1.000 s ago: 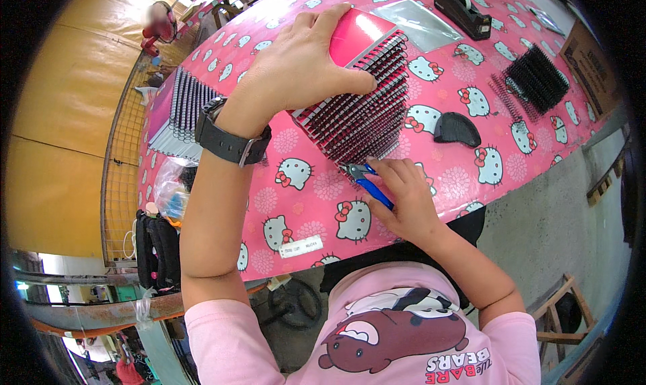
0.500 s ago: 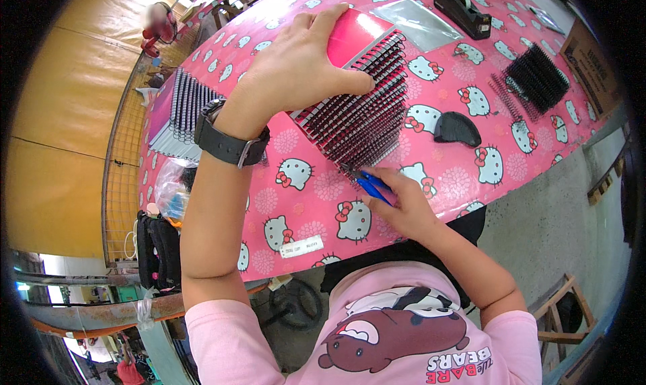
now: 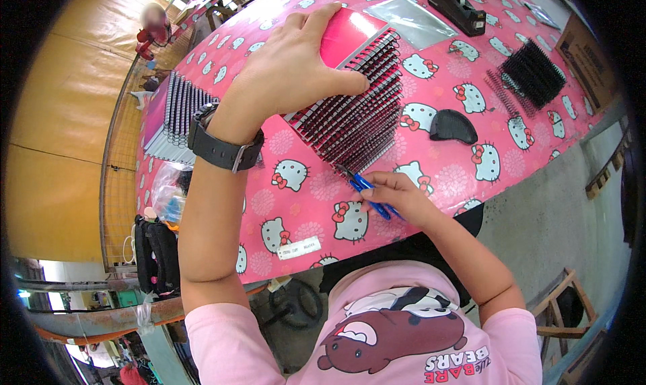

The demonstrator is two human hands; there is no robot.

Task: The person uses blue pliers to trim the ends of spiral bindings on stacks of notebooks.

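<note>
A tall stack of spiral-bound notebooks with a glossy pink cover stands on the table, its black coils facing me. My left hand lies over the top of the stack, fingers spread and thumb stretched across the coils. A black watch is strapped on that wrist. My right hand is closed on small blue-handled pliers. Their dark tip is at the lowest corner of the stack, by the coil ends. Whether the jaws are touching a coil is too small to tell.
Another stack of coil-bound notebooks stands at the left. To the right are a black curved object and a bunch of loose black coils. A clear plastic sleeve and a tape dispenser lie at the back, a cardboard box at the far right.
My right hand has shifted its hold on the pliers, and more of the blue handles now shows below the fingers. My left hand stays on the stack.
</note>
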